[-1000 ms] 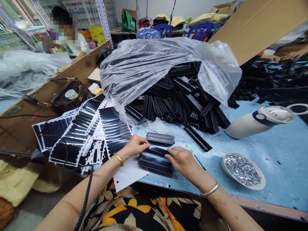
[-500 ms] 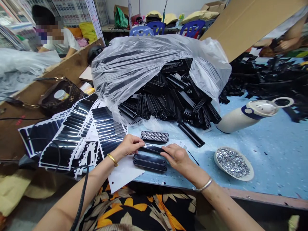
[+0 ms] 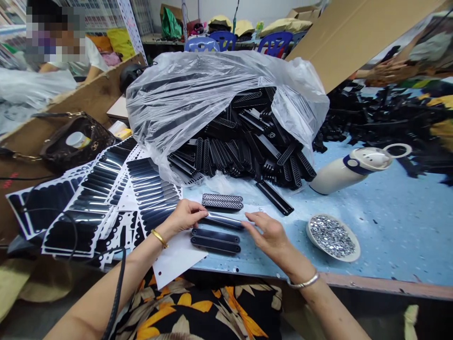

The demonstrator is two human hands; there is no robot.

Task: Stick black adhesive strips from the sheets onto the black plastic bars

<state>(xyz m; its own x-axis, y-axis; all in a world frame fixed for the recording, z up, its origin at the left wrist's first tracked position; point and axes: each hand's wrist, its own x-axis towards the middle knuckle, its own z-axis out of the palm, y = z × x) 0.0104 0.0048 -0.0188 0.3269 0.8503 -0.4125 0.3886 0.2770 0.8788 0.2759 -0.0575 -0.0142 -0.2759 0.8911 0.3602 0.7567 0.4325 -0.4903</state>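
Observation:
A glossy black strip (image 3: 224,220) is held just above the table by its left end, pinched between the thumb and fingers of my left hand (image 3: 186,216). At the strip's other end is my right hand (image 3: 269,232), its thumb and forefinger apart; whether the thumb touches the strip I cannot tell. Two black pieces with a mesh pattern (image 3: 222,202) lie side by side just beyond the strip. Nearer to me are two smooth black pieces (image 3: 215,241), beside a white sheet of paper (image 3: 179,264) under my left wrist.
A clear plastic bag (image 3: 198,89) spills many black pieces (image 3: 230,156) onto the blue table. Sheets of black stickers (image 3: 152,189) spread at left, near a brown handbag (image 3: 56,151). To the right are a bowl of small metal parts (image 3: 331,237) and a white bottle (image 3: 336,174). Two people sit farther off.
My right thumb and fingers have parted from the strip's right end and moved slightly right. My left hand keeps its pinch. The whole view has shifted a little.

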